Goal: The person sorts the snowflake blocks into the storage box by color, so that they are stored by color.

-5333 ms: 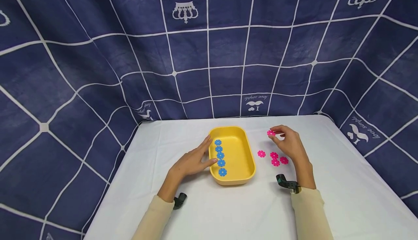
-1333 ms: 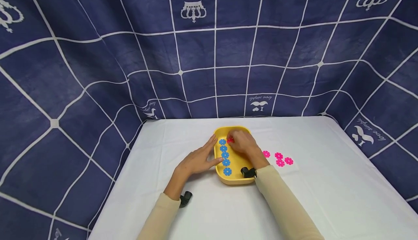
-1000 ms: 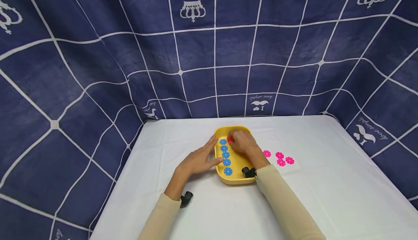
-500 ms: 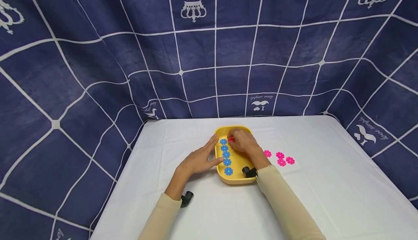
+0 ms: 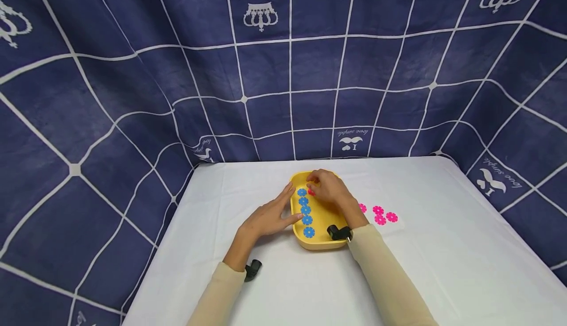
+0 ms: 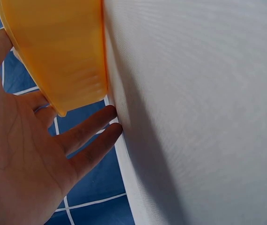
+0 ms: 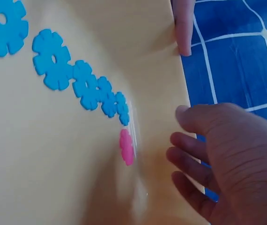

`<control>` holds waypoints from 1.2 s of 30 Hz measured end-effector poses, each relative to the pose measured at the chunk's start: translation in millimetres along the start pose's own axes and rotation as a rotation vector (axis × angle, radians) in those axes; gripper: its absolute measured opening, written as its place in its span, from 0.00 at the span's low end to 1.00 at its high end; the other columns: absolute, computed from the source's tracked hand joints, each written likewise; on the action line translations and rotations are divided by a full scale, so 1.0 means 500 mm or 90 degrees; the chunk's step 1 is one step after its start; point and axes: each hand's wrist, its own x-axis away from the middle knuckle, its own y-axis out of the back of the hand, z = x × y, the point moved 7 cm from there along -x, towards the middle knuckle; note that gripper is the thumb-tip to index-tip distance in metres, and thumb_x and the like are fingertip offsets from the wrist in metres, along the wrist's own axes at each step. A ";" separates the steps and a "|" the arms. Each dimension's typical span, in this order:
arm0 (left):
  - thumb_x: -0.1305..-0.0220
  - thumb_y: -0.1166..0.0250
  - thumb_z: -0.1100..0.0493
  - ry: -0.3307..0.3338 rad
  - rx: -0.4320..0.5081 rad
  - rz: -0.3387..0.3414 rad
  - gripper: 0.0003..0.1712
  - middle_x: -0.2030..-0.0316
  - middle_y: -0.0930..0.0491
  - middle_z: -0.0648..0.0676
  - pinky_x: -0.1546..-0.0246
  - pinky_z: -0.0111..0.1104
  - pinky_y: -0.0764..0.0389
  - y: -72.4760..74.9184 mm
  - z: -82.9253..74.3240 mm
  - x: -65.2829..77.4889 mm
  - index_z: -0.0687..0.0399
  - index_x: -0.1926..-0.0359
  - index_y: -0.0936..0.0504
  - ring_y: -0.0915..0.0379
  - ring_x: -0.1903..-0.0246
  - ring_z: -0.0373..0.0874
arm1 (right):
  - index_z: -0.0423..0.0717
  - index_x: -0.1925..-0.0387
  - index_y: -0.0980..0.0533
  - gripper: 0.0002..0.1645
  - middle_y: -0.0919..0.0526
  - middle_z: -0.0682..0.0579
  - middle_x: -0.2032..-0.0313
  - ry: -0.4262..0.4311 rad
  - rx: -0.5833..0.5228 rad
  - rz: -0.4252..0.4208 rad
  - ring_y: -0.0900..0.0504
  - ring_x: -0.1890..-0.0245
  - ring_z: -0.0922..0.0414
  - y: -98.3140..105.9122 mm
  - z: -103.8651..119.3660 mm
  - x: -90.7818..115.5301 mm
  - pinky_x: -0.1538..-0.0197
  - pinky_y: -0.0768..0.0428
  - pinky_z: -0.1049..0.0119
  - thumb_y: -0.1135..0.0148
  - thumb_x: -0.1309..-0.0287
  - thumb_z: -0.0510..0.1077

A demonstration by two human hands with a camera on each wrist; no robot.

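Note:
A yellow plastic tray holds several blue notched snowflake discs in a line along its left side. Beside the far end of that line lies a pink snowflake disc on the tray floor. My right hand hovers over the tray's far part; the right wrist view shows its fingers spread loosely, apart from the pink disc and holding nothing. At the tray's left side is my left hand, its thumb over the rim and its fingers extended along the outer wall, two fingertips touching the cloth in the left wrist view.
Several more pink snowflake discs lie on the white-covered table right of the tray, one partly hidden by my right wrist. A dark blue curtain with white lines surrounds the table's back and sides.
My right hand carried a pink disc from the table's right side into the tray, has let go of it, and has risen slightly with fingers loosened. My left hand stays at the tray.

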 end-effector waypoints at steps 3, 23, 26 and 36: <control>0.29 0.46 0.21 0.001 -0.002 0.000 0.57 0.13 0.64 0.37 0.27 0.56 0.29 0.000 -0.001 0.001 0.39 0.11 0.54 0.40 0.20 0.53 | 0.47 0.45 0.14 0.16 0.12 0.47 0.50 0.012 -0.006 -0.008 0.15 0.47 0.48 0.006 0.006 0.003 0.37 0.17 0.48 0.29 0.30 0.47; 0.26 0.44 0.25 -0.017 -0.008 -0.014 0.55 0.13 0.62 0.40 0.29 0.60 0.27 -0.001 -0.004 0.003 0.42 0.11 0.52 0.38 0.21 0.56 | 0.49 0.44 0.14 0.15 0.12 0.49 0.47 0.067 -0.071 -0.120 0.14 0.44 0.46 0.114 0.070 0.030 0.40 0.14 0.47 0.30 0.27 0.48; 0.26 0.44 0.24 -0.018 -0.010 -0.015 0.55 0.12 0.62 0.41 0.28 0.59 0.28 -0.001 -0.004 0.004 0.43 0.11 0.52 0.39 0.21 0.56 | 0.49 0.44 0.14 0.14 0.12 0.50 0.47 0.083 -0.075 -0.137 0.14 0.44 0.47 0.131 0.079 0.037 0.39 0.15 0.48 0.31 0.26 0.47; 0.26 0.44 0.25 -0.018 -0.013 -0.015 0.55 0.12 0.61 0.42 0.27 0.59 0.29 -0.002 -0.003 0.000 0.43 0.12 0.52 0.39 0.20 0.55 | 0.48 0.44 0.14 0.15 0.11 0.49 0.47 0.087 -0.077 -0.156 0.14 0.44 0.48 0.162 0.082 0.067 0.38 0.16 0.47 0.31 0.26 0.48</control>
